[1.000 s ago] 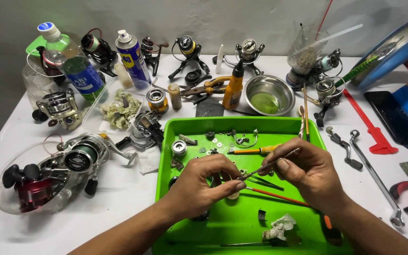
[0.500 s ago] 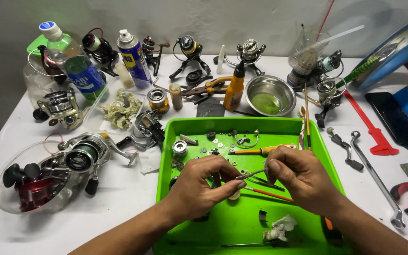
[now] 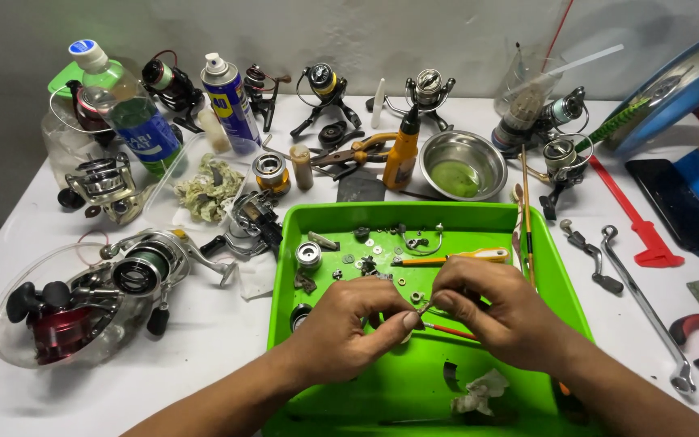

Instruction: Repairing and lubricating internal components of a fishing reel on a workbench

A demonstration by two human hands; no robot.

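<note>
Fingers [image 3: 411, 317] pinching small part [image 3: 424, 307], tray [image 3: 414, 380], reels [image 3: 135, 271]

— Where does the tray [image 3: 564, 267] sit?
— On the counter [image 3: 228, 324], near its front edge, small washers [image 3: 370, 259] and a screwdriver [image 3: 451, 258] lying in its far half.
— And around it?
— A bowl [image 3: 463, 164] just behind it, a spray can [image 3: 230, 103] back left, a reel [image 3: 135, 271] to its left, a wrench [image 3: 645, 307] to its right.

my left hand [image 3: 348, 328] and right hand [image 3: 502, 311] pinch a small metal part [image 3: 424, 308] | over green tray [image 3: 560, 267] | reels lie far left
</note>
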